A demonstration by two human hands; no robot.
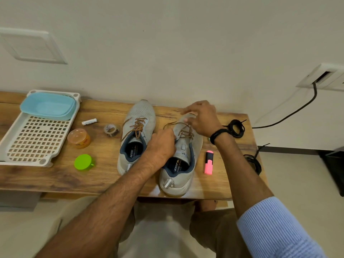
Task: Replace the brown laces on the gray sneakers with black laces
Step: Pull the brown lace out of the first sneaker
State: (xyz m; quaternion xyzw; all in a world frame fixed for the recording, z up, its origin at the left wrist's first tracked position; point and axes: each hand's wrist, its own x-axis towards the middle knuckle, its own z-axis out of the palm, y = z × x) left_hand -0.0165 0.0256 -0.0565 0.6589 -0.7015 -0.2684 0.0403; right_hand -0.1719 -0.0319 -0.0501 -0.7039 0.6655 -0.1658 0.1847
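While both hands work over the right-hand one [178, 164] of two gray sneakers, the left hand [162, 146] is closed on its tongue and brown lace [183, 130], and the right hand [202, 118], fingers curled, pinches that lace nearer the toe. Beside it, the other sneaker [136, 135] keeps its brown lace. Two black lace bundles [236, 128] [254, 162] lie right of one pink highlighter [208, 162]. Leftward sit a green lid [83, 162], orange jar [79, 138], tape roll [111, 129], battery [89, 121] and a white tray [37, 138] holding a blue tub [48, 105].
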